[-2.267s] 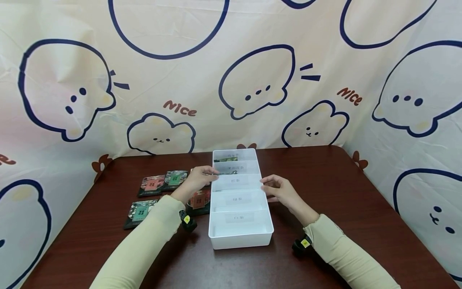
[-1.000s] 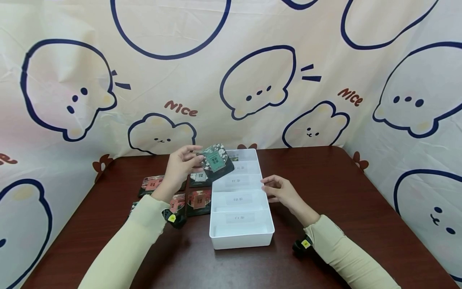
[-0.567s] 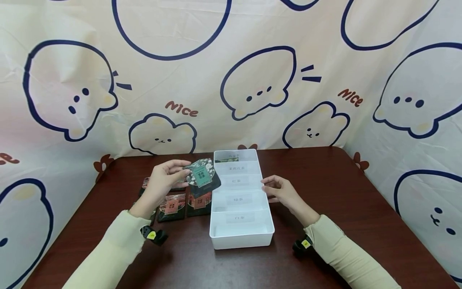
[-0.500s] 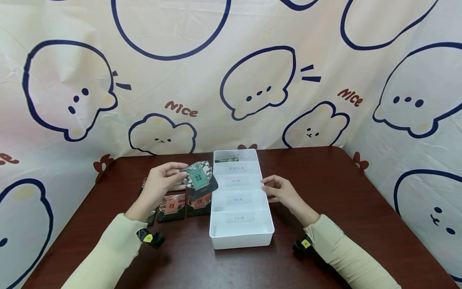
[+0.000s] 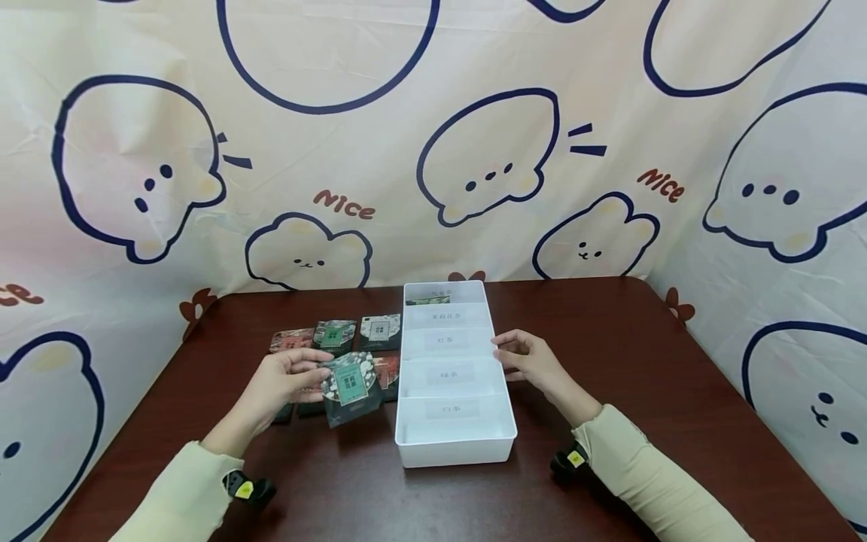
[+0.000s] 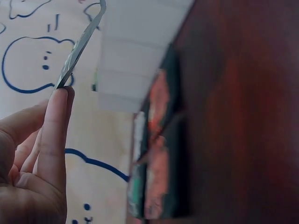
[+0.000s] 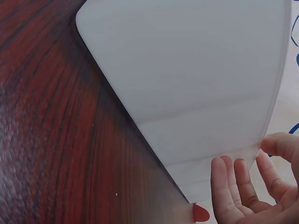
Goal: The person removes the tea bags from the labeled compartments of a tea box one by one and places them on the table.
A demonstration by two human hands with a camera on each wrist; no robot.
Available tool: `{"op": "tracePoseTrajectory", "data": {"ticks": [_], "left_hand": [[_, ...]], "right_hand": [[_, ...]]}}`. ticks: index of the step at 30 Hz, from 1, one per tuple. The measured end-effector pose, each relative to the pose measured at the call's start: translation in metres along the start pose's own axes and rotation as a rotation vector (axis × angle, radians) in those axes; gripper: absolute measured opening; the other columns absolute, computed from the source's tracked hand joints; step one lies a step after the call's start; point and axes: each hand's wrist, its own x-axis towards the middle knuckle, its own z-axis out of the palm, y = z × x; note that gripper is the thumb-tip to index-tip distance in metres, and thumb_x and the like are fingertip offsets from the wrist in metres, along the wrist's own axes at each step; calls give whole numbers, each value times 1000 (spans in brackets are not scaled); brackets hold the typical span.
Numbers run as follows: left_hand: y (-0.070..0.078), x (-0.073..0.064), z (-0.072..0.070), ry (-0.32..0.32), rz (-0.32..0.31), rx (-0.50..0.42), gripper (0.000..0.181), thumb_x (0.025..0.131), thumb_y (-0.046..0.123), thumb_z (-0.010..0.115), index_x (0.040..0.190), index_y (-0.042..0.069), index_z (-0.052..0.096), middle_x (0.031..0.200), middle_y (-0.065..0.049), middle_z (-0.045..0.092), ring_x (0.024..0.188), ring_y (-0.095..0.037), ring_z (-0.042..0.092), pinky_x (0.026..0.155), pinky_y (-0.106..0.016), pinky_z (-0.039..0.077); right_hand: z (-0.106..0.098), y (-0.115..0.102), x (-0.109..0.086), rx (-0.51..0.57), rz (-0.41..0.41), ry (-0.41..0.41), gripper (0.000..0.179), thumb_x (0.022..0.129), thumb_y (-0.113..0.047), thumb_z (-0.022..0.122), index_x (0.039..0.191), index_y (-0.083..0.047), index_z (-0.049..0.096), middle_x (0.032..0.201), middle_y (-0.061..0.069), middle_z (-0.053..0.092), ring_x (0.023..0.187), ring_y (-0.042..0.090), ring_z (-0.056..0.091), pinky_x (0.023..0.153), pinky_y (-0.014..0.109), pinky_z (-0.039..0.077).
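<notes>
My left hand pinches a tea sachet by its left edge, fingers behind and thumb in front. The sachet is dark, with white flowers and a green label facing up, and it hangs tilted in front of the box, overlapping the sachets behind it. In the left wrist view the sachet shows edge-on. My right hand rests its fingertips on the right side of a long white divided box. In the right wrist view one fingertip meets the rim, and the other fingers lie relaxed along the outer wall.
Left of the box lie several sachets: a red one, a green one, a white-labelled one and another red one, with others partly hidden. One green sachet stands in the box's far compartment. Printed labels mark the compartments.
My left hand has lifted the sachet out of the box's second compartment from the back and carried it left and towards me. My right hand has stayed at the box's side.
</notes>
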Motion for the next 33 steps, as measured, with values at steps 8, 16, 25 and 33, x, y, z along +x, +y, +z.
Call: {"op": "tracePoseTrajectory", "data": {"ticks": [8, 16, 25, 33], "left_hand": [[-19, -6, 8, -102, -72, 7, 37, 93, 12, 65, 123, -8, 57, 96, -2, 71, 83, -13, 69, 73, -40, 59], [-28, -4, 23, -156, -131, 35, 38, 91, 10, 66, 123, -8, 57, 86, -1, 68, 79, -14, 66, 71, -39, 59], [-33, 0, 37, -154, -155, 87, 31, 88, 5, 69, 115, -7, 61, 86, -5, 67, 77, -16, 67, 69, -39, 60], [-34, 2, 46, -154, -116, 170, 23, 86, 4, 71, 106, -6, 66, 85, -9, 64, 74, -17, 67, 64, -38, 60]], "right_hand": [[-1, 0, 0, -7, 7, 7, 27, 93, -14, 65, 117, -5, 62, 105, 14, 62, 85, 17, 65, 73, 38, 59], [-1, -1, -1, 1, 8, 6, 27, 92, -13, 65, 118, -5, 62, 106, 14, 62, 84, 17, 65, 72, 37, 59], [0, -2, -1, 13, 1, -9, 28, 93, -12, 65, 119, -3, 61, 106, 14, 61, 85, 17, 65, 72, 38, 59], [-1, -1, 0, 8, -2, -5, 28, 92, -13, 65, 118, -4, 61, 105, 14, 61, 84, 17, 65, 73, 39, 59]]}}
